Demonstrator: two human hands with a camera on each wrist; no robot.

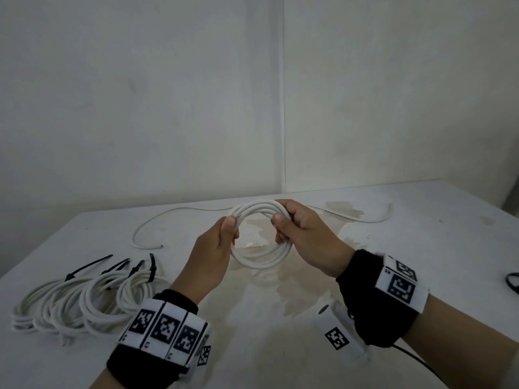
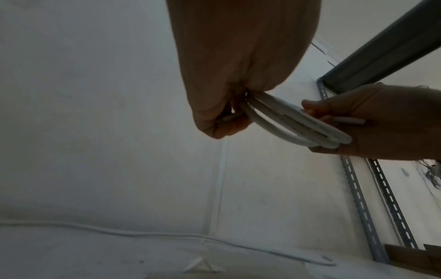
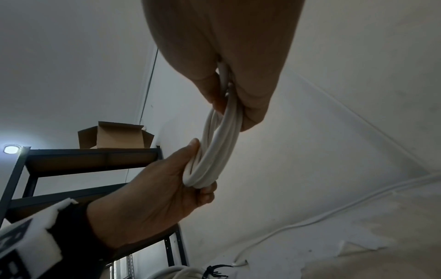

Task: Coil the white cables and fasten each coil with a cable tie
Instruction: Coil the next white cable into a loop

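Note:
A white cable coil (image 1: 261,259) of several loops hangs above the table centre, held between both hands. My left hand (image 1: 224,234) pinches its left side with thumb on top; the left wrist view shows the coil (image 2: 286,120) leaving the curled fingers. My right hand (image 1: 289,223) grips the coil's right side, fingers wrapped round the strands; the coil (image 3: 219,147) runs from it to the left hand (image 3: 190,181) in the right wrist view. No tie is on this coil. Several finished coils (image 1: 84,301) with black cable ties (image 1: 90,266) lie at the left.
A loose white cable (image 1: 157,223) curves along the table's back, and another (image 1: 365,217) lies at the back right. A white cylinder with a marker (image 1: 337,335) stands near my right wrist. A dark object (image 1: 512,282) sits at the right edge. Metal shelving (image 3: 83,162) holds a cardboard box.

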